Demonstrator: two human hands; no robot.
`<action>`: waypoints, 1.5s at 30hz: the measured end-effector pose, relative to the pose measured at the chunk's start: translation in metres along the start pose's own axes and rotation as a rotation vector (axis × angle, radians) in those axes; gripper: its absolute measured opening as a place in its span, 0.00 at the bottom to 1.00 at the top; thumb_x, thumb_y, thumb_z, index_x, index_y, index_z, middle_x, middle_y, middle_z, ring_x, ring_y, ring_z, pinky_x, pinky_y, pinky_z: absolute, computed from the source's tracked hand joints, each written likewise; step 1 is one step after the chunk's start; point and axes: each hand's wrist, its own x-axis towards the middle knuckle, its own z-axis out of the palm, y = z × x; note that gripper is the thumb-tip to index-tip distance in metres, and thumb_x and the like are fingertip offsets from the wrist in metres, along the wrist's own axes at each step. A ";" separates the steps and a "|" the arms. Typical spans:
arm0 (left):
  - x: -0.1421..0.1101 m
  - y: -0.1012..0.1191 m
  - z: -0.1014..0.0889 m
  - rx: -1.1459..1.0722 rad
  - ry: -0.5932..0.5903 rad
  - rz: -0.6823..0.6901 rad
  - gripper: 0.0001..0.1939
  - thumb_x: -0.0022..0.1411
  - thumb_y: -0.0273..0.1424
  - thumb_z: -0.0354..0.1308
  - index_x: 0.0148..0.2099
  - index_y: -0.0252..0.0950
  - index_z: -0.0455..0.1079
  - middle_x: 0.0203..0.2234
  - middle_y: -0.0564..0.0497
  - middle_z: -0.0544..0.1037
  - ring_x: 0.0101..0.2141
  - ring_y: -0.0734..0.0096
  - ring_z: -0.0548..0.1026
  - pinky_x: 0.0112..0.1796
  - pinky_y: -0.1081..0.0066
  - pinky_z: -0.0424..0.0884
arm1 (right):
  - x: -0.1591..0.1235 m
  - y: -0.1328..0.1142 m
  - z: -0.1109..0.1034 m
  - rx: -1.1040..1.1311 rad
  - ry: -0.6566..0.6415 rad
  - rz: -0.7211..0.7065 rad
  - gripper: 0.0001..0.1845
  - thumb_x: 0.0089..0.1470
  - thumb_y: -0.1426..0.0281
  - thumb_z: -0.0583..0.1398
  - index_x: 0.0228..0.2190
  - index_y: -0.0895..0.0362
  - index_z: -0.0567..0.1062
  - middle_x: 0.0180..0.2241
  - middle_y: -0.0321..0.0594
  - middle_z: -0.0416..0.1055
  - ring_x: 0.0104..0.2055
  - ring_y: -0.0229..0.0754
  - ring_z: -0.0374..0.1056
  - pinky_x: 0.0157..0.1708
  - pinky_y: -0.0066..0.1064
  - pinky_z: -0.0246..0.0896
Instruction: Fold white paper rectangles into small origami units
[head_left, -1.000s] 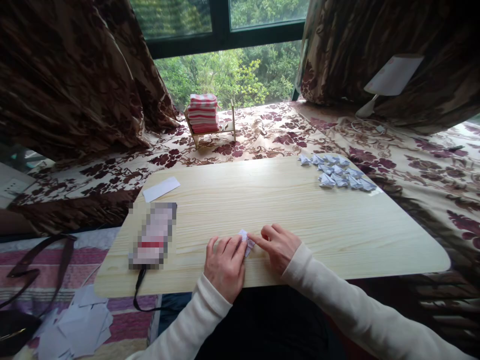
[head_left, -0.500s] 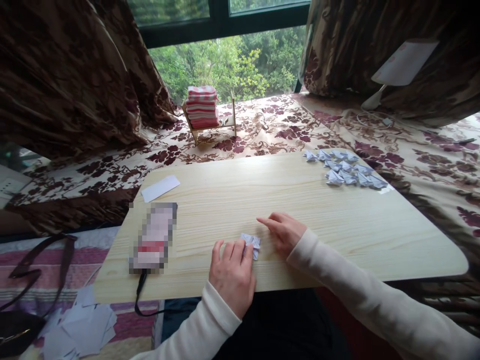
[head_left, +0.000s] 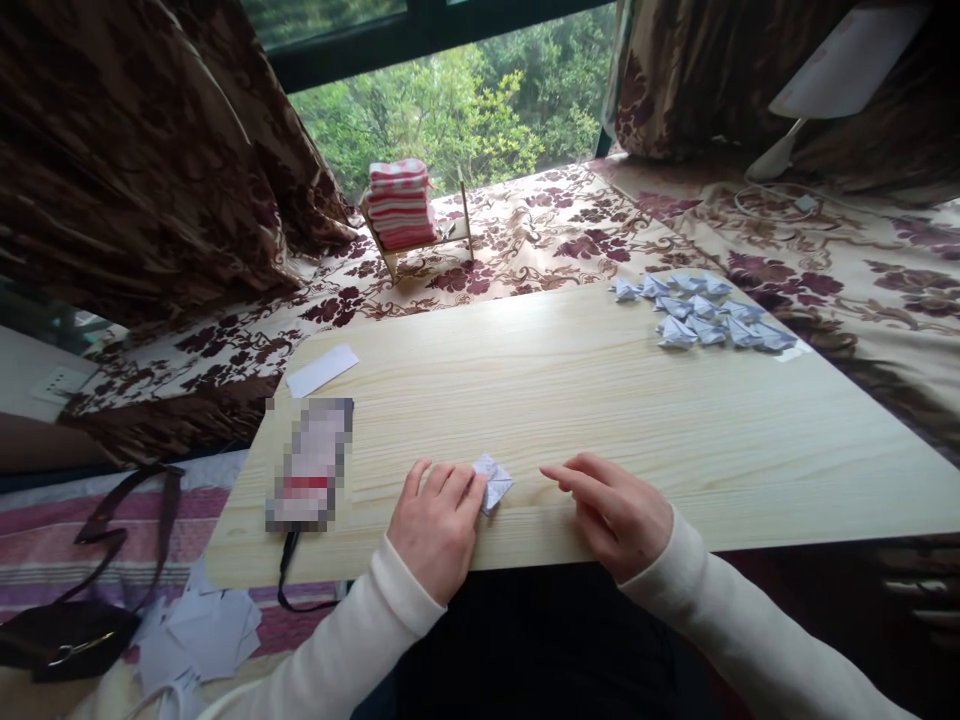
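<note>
view: we look from one head-worn camera | facing: forward and down over the table point(head_left: 450, 390), toward the window point(head_left: 442, 120) | range: table near, window farther

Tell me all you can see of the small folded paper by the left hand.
The folded paper is a small, whitish-blue piece with faint markings, angular corners and visible crease lines. It lies low on the pale wood-grain table, near the edge closest to the person, with one corner pointing right. The fingers of the left hand rest on its left side, hiding part of its outline; the right hand is apart from it.
</note>
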 end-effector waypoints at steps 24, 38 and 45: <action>-0.014 0.006 0.013 -0.184 0.079 -0.116 0.18 0.61 0.27 0.46 0.53 0.34 0.65 0.49 0.46 0.72 0.46 0.59 0.66 0.52 0.51 0.53 | 0.025 -0.019 0.027 -0.119 -0.075 -0.104 0.08 0.53 0.71 0.55 0.33 0.59 0.73 0.31 0.44 0.69 0.34 0.42 0.63 0.33 0.33 0.61; -0.016 0.011 0.015 -0.207 0.110 -0.155 0.16 0.61 0.28 0.47 0.49 0.37 0.68 0.48 0.46 0.72 0.46 0.58 0.67 0.51 0.46 0.52 | 0.031 -0.028 0.027 -0.228 -0.042 -0.160 0.10 0.55 0.74 0.54 0.28 0.60 0.75 0.26 0.42 0.70 0.30 0.38 0.63 0.31 0.27 0.58; -0.017 0.012 0.015 -0.193 0.109 -0.166 0.16 0.60 0.28 0.48 0.49 0.36 0.68 0.48 0.46 0.72 0.46 0.57 0.67 0.51 0.46 0.52 | 0.032 -0.030 0.026 -0.283 -0.067 -0.183 0.10 0.55 0.75 0.54 0.29 0.58 0.76 0.26 0.40 0.71 0.30 0.37 0.63 0.30 0.27 0.55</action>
